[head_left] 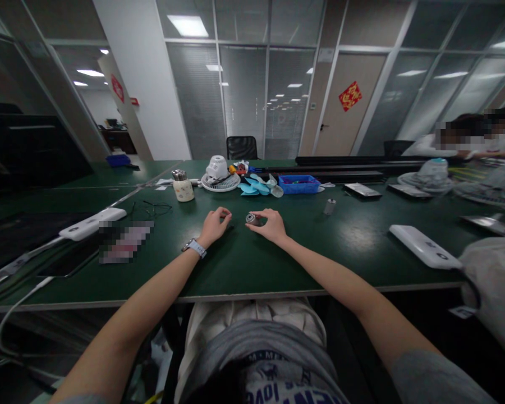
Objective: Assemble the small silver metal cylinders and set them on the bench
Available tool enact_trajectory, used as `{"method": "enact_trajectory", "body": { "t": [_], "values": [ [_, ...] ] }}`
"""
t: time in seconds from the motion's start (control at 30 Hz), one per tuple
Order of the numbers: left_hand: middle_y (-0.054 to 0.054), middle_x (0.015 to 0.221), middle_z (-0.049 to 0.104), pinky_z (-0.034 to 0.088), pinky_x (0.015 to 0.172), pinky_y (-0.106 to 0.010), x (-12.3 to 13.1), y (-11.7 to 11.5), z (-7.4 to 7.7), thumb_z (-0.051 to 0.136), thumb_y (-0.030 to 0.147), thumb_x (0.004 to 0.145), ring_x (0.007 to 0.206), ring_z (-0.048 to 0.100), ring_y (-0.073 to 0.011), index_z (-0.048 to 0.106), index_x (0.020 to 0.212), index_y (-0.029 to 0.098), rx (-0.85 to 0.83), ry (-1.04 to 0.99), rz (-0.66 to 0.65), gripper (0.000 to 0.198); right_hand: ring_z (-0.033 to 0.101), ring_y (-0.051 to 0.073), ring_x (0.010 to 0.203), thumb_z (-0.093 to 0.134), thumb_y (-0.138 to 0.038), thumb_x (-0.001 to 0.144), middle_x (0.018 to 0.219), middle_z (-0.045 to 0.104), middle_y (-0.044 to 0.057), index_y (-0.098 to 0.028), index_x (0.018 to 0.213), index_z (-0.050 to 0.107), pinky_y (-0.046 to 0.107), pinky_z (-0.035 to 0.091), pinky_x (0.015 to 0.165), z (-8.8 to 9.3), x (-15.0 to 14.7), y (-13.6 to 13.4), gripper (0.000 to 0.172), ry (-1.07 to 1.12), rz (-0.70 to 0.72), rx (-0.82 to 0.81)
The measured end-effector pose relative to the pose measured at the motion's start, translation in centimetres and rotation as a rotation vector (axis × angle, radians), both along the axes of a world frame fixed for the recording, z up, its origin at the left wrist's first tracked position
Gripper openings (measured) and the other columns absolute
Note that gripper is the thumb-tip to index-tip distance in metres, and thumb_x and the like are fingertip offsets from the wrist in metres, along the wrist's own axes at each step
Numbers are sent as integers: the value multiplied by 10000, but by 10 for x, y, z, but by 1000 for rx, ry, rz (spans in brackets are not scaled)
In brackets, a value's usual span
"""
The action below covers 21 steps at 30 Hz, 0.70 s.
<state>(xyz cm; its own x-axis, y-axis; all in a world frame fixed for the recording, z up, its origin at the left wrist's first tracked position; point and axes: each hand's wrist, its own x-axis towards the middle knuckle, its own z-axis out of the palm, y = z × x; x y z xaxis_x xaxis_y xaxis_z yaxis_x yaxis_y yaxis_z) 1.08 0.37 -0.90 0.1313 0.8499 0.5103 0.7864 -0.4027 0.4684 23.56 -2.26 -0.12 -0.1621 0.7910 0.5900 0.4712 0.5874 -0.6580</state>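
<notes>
My right hand (270,225) grips a small silver metal cylinder (251,220), which looks like a small motor, between thumb and fingers just above the green table. Its round end, with a ring and a centre hole, faces left and up toward me. To the left, my left hand (216,225), with a watch on the wrist, has thumb and fingertips pinched together. Whatever it holds, if anything, is too small to make out. A gap of bare tabletop separates the two hands. A second silver cylinder (330,206) stands on the table further right.
Beyond my hands are a cream bottle (184,188), a white fan housing (219,175), blue fan blades (258,186) and a blue bin (298,184). White power strips (423,246) lie at both sides. Other people sit at the far right.
</notes>
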Motion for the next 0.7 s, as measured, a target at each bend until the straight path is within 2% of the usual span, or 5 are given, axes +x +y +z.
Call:
{"method": "enact_trajectory", "body": {
  "t": [0.2,0.27,0.33,0.5,0.7],
  "values": [
    [-56,913,716,430,813,-365,0,2,-1,481,359,889,906,602,-234,590,972,215,2,-1,-4,199,594,213,880,806,-409,617,892,692,27,-285,984,735,379,418,940,-2,-1,5,393,123,0,-85],
    [-54,906,718,428,820,-370,-1,2,-2,483,355,887,895,600,-234,592,979,214,3,1,-8,200,607,205,854,793,-428,627,907,700,29,-279,997,732,358,445,898,0,3,10,404,175,-70,-87],
    [-53,903,717,429,812,-370,-1,3,-2,482,354,887,889,597,-234,594,985,213,2,3,-7,206,619,212,842,765,-469,651,905,708,42,-264,1024,726,357,462,863,3,13,19,427,188,-214,-88],
    [-51,900,716,433,795,-364,0,2,-2,479,347,886,878,598,-231,595,978,214,-8,4,-10,199,647,244,879,706,-458,724,985,718,88,-220,1118,697,352,474,820,4,71,50,460,127,-626,-107],
    [-49,893,717,436,794,-368,-1,4,-3,484,358,880,885,604,-234,589,967,224,-27,-14,-26,192,654,249,898,668,-348,766,987,718,124,-178,1125,684,348,475,832,-14,154,81,398,36,-813,-93]
  ]
}}
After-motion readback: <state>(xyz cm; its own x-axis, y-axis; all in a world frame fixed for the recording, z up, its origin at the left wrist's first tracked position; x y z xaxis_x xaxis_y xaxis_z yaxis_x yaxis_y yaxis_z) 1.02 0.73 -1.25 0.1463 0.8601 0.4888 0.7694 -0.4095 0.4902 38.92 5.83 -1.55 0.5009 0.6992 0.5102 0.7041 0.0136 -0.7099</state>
